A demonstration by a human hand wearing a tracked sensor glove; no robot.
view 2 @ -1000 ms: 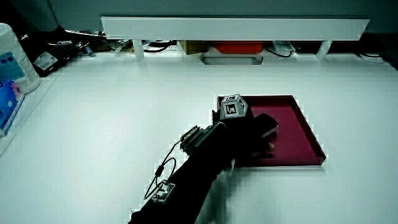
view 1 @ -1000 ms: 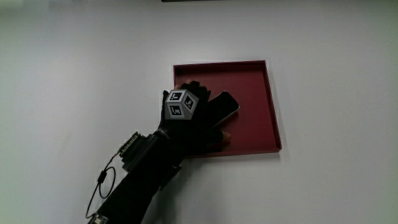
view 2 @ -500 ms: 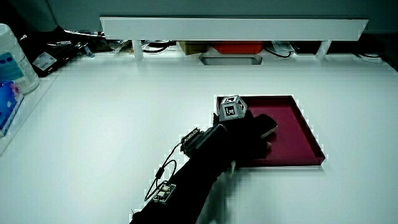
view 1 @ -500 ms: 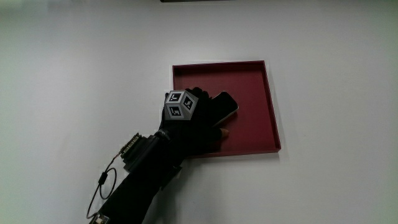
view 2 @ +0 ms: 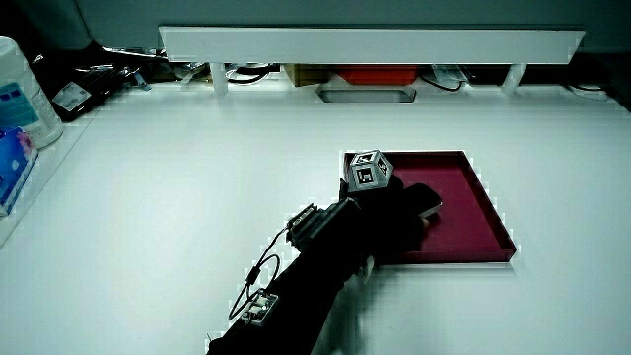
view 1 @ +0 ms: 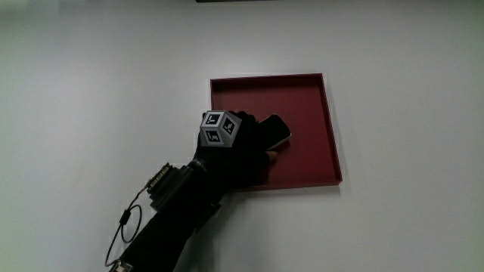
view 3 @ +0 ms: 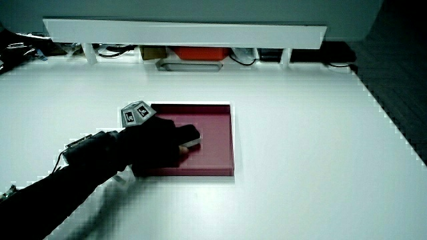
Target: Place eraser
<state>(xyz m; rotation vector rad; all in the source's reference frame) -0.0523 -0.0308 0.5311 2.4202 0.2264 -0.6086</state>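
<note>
A shallow dark red tray [view 1: 311, 98] lies on the white table and shows in both side views [view 2: 465, 185] [view 3: 215, 125]. A black eraser [view 1: 277, 130] with a pale edge rests low in the tray, about at its middle [view 2: 427, 205] [view 3: 192, 137]. The gloved hand [view 1: 253, 143] reaches in over the tray's rim nearest the person and covers the eraser's near end, fingers on one side and thumb on the other. The patterned cube [view 1: 218, 128] sits on the hand's back. The hand also shows in both side views [view 2: 394, 212] [view 3: 163, 143].
A low white partition [view 2: 365, 44] with cables and boxes under it runs along the table's edge farthest from the person. A white bottle [view 2: 22, 94] and a blue pack [view 2: 12, 163] stand at a side edge. A small board and wire [view 1: 121, 227] hang from the forearm.
The fingers have drawn in from a more spread pose and the hand has pulled back slightly toward the person. The eraser stays where it was in the tray.
</note>
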